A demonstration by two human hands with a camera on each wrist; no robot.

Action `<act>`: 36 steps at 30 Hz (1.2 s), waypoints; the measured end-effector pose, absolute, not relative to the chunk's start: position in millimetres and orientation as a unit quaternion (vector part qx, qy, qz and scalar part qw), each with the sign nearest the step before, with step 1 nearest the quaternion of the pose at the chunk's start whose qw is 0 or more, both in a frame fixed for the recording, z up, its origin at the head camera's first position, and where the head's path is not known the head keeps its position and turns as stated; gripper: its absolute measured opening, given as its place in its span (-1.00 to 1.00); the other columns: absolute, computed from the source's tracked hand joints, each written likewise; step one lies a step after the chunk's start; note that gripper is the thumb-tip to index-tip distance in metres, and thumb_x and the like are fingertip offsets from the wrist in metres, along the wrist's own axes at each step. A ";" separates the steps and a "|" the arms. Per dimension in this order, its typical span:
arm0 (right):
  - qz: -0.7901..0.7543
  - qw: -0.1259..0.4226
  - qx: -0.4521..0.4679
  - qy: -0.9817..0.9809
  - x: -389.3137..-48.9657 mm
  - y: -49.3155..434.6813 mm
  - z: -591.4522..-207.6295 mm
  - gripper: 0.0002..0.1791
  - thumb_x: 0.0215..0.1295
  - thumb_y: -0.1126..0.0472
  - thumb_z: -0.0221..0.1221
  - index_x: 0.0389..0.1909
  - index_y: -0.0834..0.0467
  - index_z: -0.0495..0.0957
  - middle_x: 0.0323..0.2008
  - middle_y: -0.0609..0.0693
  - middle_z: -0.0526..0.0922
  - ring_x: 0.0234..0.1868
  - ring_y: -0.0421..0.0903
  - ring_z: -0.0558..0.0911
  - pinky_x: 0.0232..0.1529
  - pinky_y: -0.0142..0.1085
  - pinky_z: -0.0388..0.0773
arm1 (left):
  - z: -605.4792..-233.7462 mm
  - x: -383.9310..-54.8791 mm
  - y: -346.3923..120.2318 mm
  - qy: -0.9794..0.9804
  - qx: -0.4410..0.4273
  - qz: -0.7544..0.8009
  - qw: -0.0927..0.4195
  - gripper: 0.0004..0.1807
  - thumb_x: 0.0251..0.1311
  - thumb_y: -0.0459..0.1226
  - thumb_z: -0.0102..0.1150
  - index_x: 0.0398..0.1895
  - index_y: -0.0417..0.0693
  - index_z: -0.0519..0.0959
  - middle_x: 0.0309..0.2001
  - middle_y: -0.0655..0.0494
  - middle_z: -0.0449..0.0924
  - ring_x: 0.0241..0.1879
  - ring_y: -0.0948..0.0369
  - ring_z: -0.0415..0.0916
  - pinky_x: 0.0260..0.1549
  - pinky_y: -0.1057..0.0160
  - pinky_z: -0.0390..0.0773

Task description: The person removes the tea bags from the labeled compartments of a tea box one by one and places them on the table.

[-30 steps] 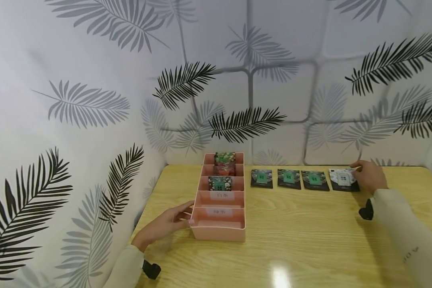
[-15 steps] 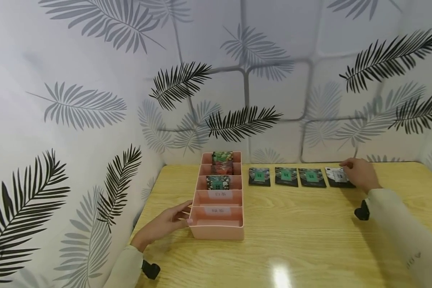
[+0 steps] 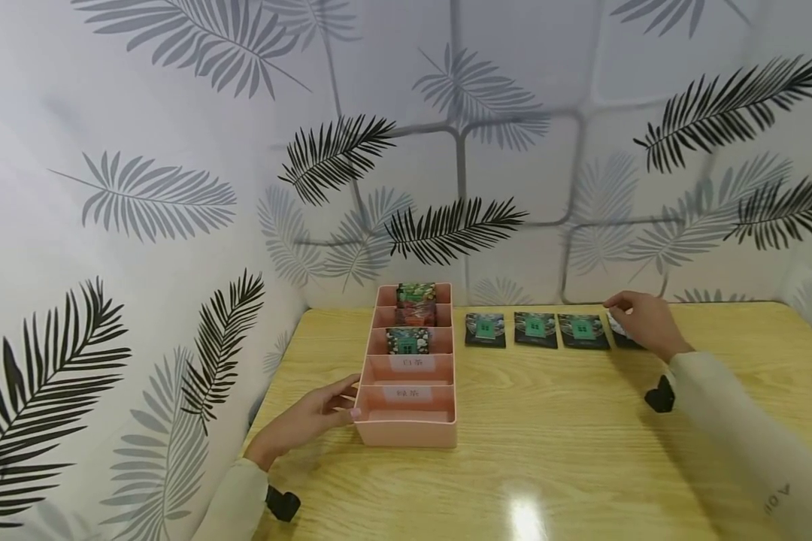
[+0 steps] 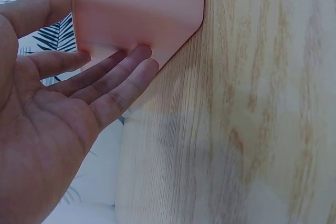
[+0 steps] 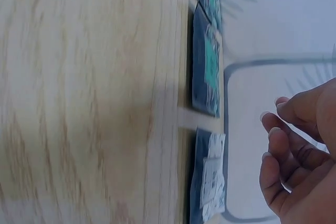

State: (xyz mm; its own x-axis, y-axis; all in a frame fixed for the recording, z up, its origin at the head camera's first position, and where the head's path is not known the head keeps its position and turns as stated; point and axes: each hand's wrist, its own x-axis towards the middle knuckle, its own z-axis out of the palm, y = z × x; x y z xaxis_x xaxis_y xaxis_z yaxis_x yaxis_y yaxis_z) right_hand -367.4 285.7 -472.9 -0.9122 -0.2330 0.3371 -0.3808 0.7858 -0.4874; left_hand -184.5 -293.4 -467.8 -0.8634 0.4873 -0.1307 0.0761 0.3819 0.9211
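Observation:
A pink divided box [image 3: 406, 434] stands on the wooden table. My left hand [image 3: 306, 427] rests against its near left side; in the left wrist view the extended fingers [image 4: 128, 80] touch the outer wall. Toward the back right, my right hand [image 3: 649, 324] hovers over a white-and-dark sachet [image 5: 211, 182], partly covering it in the head view. Its fingers are loosely bent with nothing between them. Left of that sachet lie three dark sachets with green labels, the nearest one [image 3: 583, 331] beside my hand, then a middle one [image 3: 535, 330] and a far-left one [image 3: 485, 330].
Inside the box's rear compartments stand a floral dark sachet [image 3: 409, 342], a red one [image 3: 416, 314] and a green one [image 3: 416, 293]. The front two compartments bear white paper labels [image 3: 409, 393]. A leaf-patterned wall [image 3: 514, 173] rises behind the table.
My right hand has come off the white-and-dark sachet and shifted left and slightly up over it. The left hand stays against the box. The head view has shifted slightly.

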 end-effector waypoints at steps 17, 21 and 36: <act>0.326 0.092 0.204 -0.918 -359.7 228.2 -450.8 -0.78 0.42 0.17 0.07 -0.06 0.17 0.60 -0.16 0.14 0.65 -0.36 0.01 0.61 -0.44 -0.16 0.53 | -464.7 -182.8 -293.0 0.815 0.177 0.520 0.187 -0.25 0.36 -0.09 0.07 0.52 0.06 -0.01 0.33 0.01 0.25 0.20 0.04 0.33 0.08 0.04 0.46; 0.335 0.079 0.218 -0.913 -357.6 213.0 -446.6 -0.78 0.44 0.14 0.05 -0.06 0.12 0.60 -0.15 0.10 0.65 -0.26 -0.02 0.59 -0.31 -0.09 0.54 | -464.9 -182.5 -293.0 0.816 0.175 0.520 0.184 -0.25 0.36 -0.09 0.08 0.52 0.07 0.00 0.28 -0.03 0.30 0.19 0.04 0.34 0.07 0.07 0.47; 0.349 0.083 0.261 -0.896 -348.0 144.1 -432.0 -0.85 0.38 0.19 0.13 -0.11 0.07 0.61 -0.25 0.04 0.64 -0.55 -0.11 0.53 -0.52 -0.21 0.47 | -463.5 -183.6 -291.5 0.815 0.176 0.520 0.186 -0.26 0.34 -0.10 0.09 0.51 0.08 0.03 0.35 0.02 0.24 0.22 0.01 0.32 0.06 0.14 0.49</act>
State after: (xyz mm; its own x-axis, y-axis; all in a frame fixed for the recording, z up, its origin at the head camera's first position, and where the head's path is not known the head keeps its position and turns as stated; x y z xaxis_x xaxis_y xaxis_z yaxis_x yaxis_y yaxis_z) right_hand -348.0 144.1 -432.0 -0.8495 -0.4103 0.3317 -0.5266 0.6203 -0.5814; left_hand -183.6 -291.5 -463.5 -0.8685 0.4809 -0.1203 0.0934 0.3971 0.9130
